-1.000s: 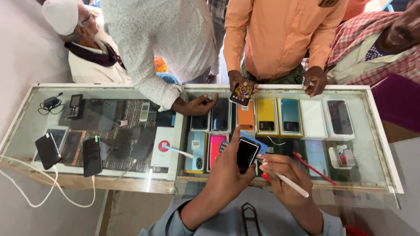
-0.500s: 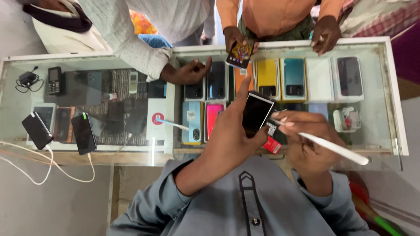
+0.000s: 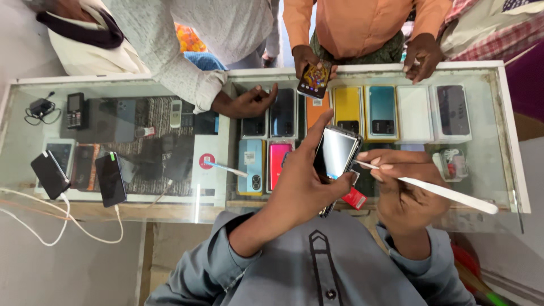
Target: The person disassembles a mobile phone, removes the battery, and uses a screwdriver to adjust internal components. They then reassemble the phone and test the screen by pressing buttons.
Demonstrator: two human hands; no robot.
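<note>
A phone and a white stylus are held above the glass worktop (image 3: 170,76).
The phone (image 3: 335,154) is gripped by the left hand (image 3: 303,187); the stylus (image 3: 436,190) is pinched by the right hand (image 3: 405,190), its tip beside the phone's edge.

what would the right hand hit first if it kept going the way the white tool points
The right hand aims the white tool left, and its tip is at the edge of the phone held in the left hand. It would likely meet the phone first, though depth is unclear.
</note>
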